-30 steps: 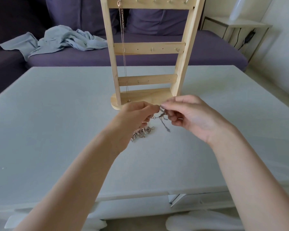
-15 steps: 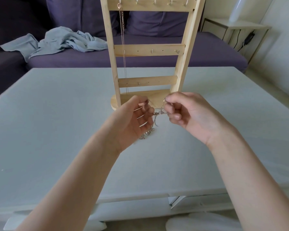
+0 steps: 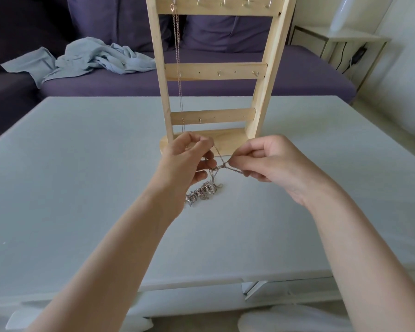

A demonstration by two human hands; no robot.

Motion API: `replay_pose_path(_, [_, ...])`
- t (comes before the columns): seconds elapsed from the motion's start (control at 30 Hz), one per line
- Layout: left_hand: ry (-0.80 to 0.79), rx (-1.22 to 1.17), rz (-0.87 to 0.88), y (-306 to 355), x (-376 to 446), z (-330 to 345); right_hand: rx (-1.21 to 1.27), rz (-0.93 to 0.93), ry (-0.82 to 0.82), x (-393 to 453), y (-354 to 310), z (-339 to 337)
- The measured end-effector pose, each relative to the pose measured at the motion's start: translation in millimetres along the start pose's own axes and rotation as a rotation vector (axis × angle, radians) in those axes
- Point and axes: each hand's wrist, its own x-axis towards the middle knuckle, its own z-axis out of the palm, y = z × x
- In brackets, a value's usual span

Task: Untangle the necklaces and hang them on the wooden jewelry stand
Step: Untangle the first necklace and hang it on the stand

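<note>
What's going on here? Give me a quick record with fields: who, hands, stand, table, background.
who: a person, seen from a head camera
left hand: pinches a chain of the tangled necklaces
right hand: pinches another strand near the knot
wooden jewelry stand: upright on the table, one thin necklace hung from a top hook
tangle: mostly resting on the table below the hands
background: purple sofa with a blue cloth

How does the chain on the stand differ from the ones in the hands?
The hung chain drops straight from a top hook; the held chains are knotted, pinched by left hand and right hand. The hung chain looks rose-gold, the held chains silver, bunching on the table. Both are fine-linked.
</note>
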Motion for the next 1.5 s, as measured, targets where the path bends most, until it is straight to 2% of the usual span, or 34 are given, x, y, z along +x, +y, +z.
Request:
replay_pose_path(0.17, [-0.085,-0.075,-0.136,-5.7,-2.8,11.4,-0.006,-0.052,-0.014,1.9,-4.2,8.7])
replay_pose_path(0.37, [-0.142,-0.337,-0.314,-0.1,-1.1,10.2,0.005,-0.051,0.001,3.2,-4.3,8.7])
replay_pose_path(0.6, [-0.122,-0.195,-0.275,3.1,-0.7,6.9,0.065,-0.034,0.079,3.4,-2.8,1.4])
replay_pose_path(0.8, [-0.074,-0.134,-0.27,4.3,1.2,1.0,0.198,-0.1,0.115,4.3,1.0,-7.3])
replay_pose_path(0.97, [-0.108,0.034,-0.217,-0.7,-2.5,4.8,0.468,-0.094,0.072,2.9,-1.1,-2.4])
replay_pose_path(1.13, [-0.146,0.132,-0.168,-5.6,-1.7,6.6,0.321,-0.105,0.103,1.5,-3.1,-0.8])
replay_pose_path(1.33, [-0.253,0.241,0.015,-2.2,-3.7,2.4,0.233,-0.088,0.173,1.3,-3.0,-2.1])
replay_pose_path(1.5, [-0.156,0.451,0.211,-4.6,-6.3,6.1,0.192,-0.064,0.192,0.8,-2.5,-1.3])
